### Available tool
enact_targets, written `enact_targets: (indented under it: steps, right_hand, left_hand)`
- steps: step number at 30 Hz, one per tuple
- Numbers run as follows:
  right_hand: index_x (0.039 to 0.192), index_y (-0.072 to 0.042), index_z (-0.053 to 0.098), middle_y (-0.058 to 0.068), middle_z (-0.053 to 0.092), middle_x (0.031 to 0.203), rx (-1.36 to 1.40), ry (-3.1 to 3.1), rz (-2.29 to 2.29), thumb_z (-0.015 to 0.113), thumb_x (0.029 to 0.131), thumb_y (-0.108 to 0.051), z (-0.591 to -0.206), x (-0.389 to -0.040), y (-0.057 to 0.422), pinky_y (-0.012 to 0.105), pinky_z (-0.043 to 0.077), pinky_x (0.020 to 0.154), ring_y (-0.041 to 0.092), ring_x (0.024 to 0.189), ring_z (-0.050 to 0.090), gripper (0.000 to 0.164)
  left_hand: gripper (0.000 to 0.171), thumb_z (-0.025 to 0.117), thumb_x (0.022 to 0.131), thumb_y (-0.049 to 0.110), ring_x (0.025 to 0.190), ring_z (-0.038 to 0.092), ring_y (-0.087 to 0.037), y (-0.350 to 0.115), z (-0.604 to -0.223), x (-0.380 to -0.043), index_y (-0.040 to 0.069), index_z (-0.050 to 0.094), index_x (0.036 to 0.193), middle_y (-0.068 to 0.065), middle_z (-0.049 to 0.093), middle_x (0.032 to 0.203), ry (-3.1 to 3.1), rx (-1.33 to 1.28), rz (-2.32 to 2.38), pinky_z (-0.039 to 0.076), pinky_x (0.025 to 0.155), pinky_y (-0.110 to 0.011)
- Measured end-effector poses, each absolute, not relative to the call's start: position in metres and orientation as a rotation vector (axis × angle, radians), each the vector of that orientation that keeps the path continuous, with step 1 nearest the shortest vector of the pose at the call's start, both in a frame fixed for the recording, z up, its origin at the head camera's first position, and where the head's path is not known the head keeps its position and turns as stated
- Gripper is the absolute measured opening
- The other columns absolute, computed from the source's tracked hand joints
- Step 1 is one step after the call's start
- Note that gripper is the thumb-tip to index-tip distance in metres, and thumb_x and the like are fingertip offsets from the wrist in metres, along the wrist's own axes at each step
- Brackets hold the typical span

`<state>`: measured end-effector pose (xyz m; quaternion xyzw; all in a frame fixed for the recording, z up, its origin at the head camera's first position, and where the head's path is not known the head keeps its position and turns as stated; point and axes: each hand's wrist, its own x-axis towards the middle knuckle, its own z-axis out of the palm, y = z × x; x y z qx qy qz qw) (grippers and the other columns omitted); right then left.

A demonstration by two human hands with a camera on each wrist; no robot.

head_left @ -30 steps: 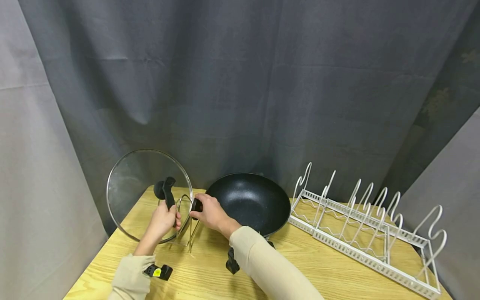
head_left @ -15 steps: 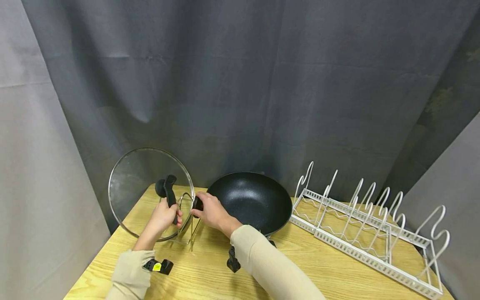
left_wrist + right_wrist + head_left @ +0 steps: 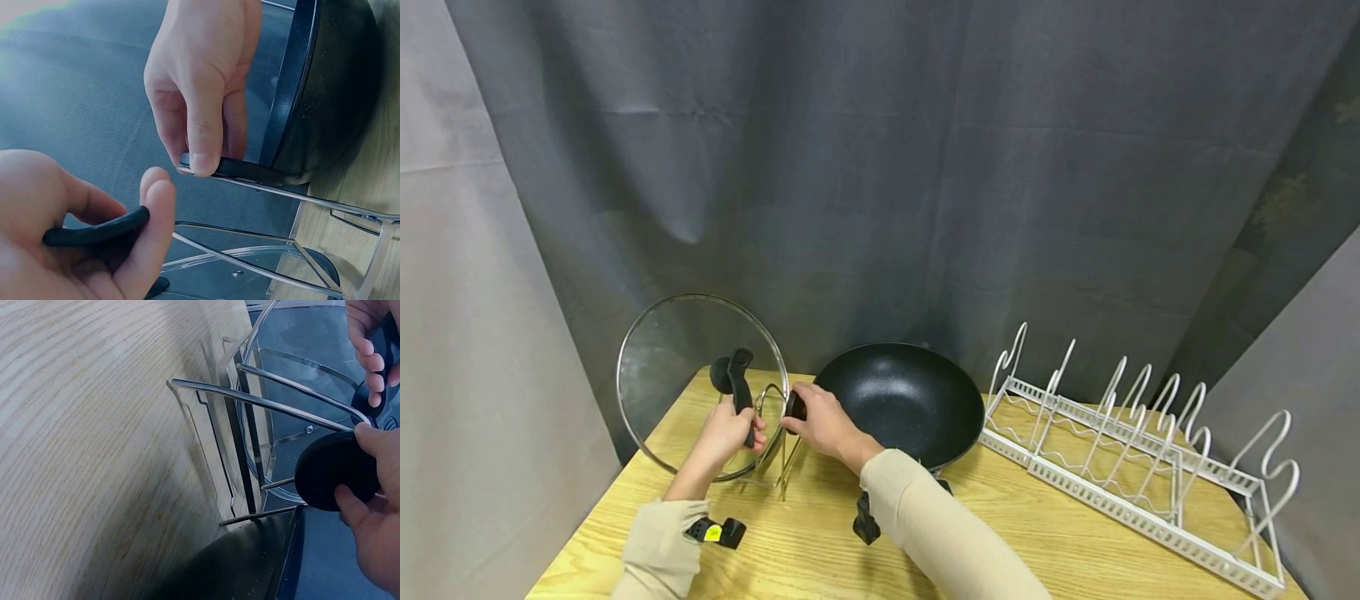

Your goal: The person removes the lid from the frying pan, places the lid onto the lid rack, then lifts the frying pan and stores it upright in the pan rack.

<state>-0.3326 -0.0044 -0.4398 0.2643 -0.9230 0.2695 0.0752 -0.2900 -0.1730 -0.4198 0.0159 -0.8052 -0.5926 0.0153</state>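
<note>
A large glass lid with a metal rim stands on edge at the table's left, in a metal wire stand. My left hand grips the lid's upright black handle, fingers curled round it. Beside the lid's right edge, my right hand pinches a flat, rounded black piece at the top of the stand's wire, thumb on one face and fingers on the other. I cannot tell how this piece joins the wire. Just right of the stand sits a black wok, its lower left side behind the right forearm.
At the right a long white rack with several upright wire dividers stretches along the wooden table. A dark grey curtain hangs behind the table, with lighter grey cloth at the left side.
The head view has shifted very slightly. Both hands keep their grips, and the lid, stand and wok stay in place.
</note>
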Motion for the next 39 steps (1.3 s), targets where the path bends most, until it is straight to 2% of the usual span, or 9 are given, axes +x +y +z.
enact_targets:
  steps: [5,14,21,24,29,32,35,39]
  right_hand:
    - [0.138,-0.006,0.044,0.01,0.046,0.139,0.792,-2.775,0.819,0.066,0.09,-0.032,-0.438,-0.332,-0.005,0.033,0.042,0.099,0.024,0.124,0.047,0.059]
    - [0.136,-0.006,0.046,0.009,0.051,0.134,0.815,-2.763,0.79,0.066,0.089,-0.034,-0.435,-0.332,-0.003,0.032,0.045,0.095,0.022,0.119,0.051,0.058]
    - [0.135,-0.006,0.048,0.01,0.052,0.133,0.811,-2.763,0.83,0.067,0.089,-0.031,-0.434,-0.33,-0.004,0.03,0.048,0.088,0.022,0.113,0.055,0.056]
    - [0.135,-0.006,0.047,0.01,0.051,0.133,0.806,-2.767,0.838,0.066,0.089,-0.031,-0.434,-0.33,-0.005,0.029,0.05,0.085,0.021,0.109,0.056,0.055]
    - [0.137,-0.006,0.046,0.01,0.05,0.136,0.785,-2.79,0.786,0.066,0.09,-0.033,-0.433,-0.33,-0.006,0.032,0.044,0.097,0.022,0.12,0.051,0.058]
    - [0.138,-0.005,0.045,0.011,0.048,0.138,0.776,-2.815,0.734,0.065,0.09,-0.034,-0.431,-0.329,-0.007,0.035,0.04,0.101,0.024,0.125,0.047,0.059]
    - [0.138,-0.005,0.044,0.011,0.047,0.139,0.769,-2.833,0.683,0.064,0.091,-0.035,-0.429,-0.328,-0.008,0.036,0.041,0.101,0.025,0.124,0.047,0.06]
    - [0.138,-0.005,0.044,0.011,0.047,0.138,0.771,-2.853,0.613,0.062,0.092,-0.037,-0.427,-0.328,-0.008,0.036,0.042,0.1,0.025,0.123,0.048,0.059]
  left_hand:
    - [0.026,0.034,0.094,0.003,0.056,0.063,-0.018,-0.174,-0.418,-0.289,-0.012,0.042,0.114,-0.015,0.059,0.078,-2.486,0.055,-1.881,0.056,0.063,-0.046]
    - [0.023,0.035,0.091,0.001,0.058,0.065,-0.024,-0.174,-0.413,-0.288,-0.012,0.043,0.109,-0.013,0.061,0.076,-2.501,0.033,-1.868,0.056,0.062,-0.045]
    - [0.027,0.033,0.095,0.003,0.062,0.066,-0.025,-0.174,-0.41,-0.285,-0.013,0.039,0.115,-0.014,0.061,0.08,-2.513,0.057,-1.869,0.056,0.057,-0.033]
    - [0.028,0.033,0.095,0.003,0.064,0.067,-0.027,-0.175,-0.409,-0.284,-0.014,0.037,0.117,-0.015,0.062,0.081,-2.513,0.053,-1.868,0.056,0.057,-0.033]
    - [0.03,0.032,0.094,0.001,0.06,0.066,-0.021,-0.176,-0.408,-0.284,-0.015,0.035,0.119,-0.015,0.063,0.081,-2.517,0.025,-1.859,0.057,0.058,-0.035]
    - [0.037,0.033,0.094,0.001,0.058,0.065,-0.019,-0.178,-0.407,-0.284,-0.016,0.03,0.127,-0.016,0.063,0.082,-2.516,0.017,-1.876,0.056,0.057,-0.034]
    - [0.045,0.034,0.095,0.002,0.06,0.066,-0.022,-0.182,-0.405,-0.284,-0.018,0.022,0.133,-0.019,0.063,0.084,-2.545,0.0,-1.842,0.056,0.056,-0.035]
    - [0.044,0.038,0.095,0.004,0.071,0.067,-0.032,-0.186,-0.4,-0.283,-0.02,0.029,0.13,-0.03,0.062,0.092,-2.664,-0.044,-1.604,0.056,0.06,-0.036]
